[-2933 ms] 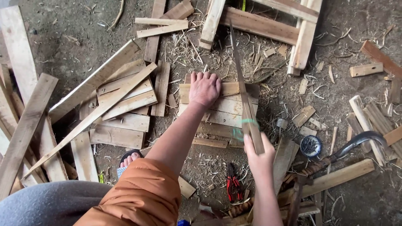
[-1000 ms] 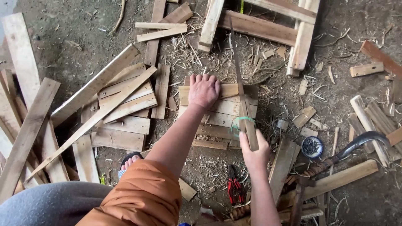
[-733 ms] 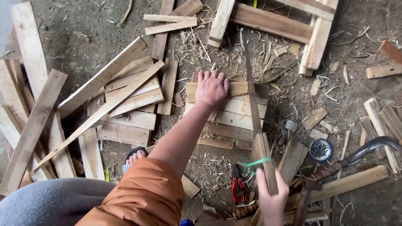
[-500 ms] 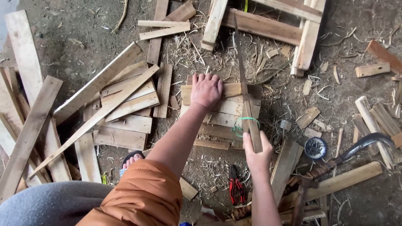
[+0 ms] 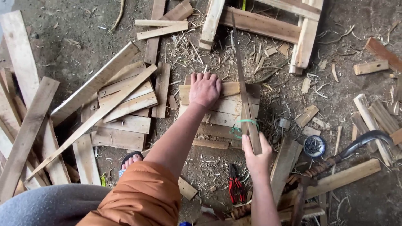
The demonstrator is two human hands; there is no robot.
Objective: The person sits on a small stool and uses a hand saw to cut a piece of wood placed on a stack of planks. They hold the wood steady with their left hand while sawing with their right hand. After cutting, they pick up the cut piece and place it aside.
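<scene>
Littering bare dirt floor (image 5: 63, 46), wood scraps; hands: left (image 5: 204, 88) flat on boards (image 5: 226, 109), right (image 5: 256, 152) gripping saw (image 5: 245, 96).

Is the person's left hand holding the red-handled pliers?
No, the left hand lies flat on the wooden boards, while the red-handled pliers lie untouched on the ground.

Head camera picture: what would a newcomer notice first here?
At the centre, the left hand presses flat on a small stack of boards, while the right hand grips the wooden handle of a hand saw set across them. Loose planks fan out to the left, and red pliers lie on the ground below.
</scene>
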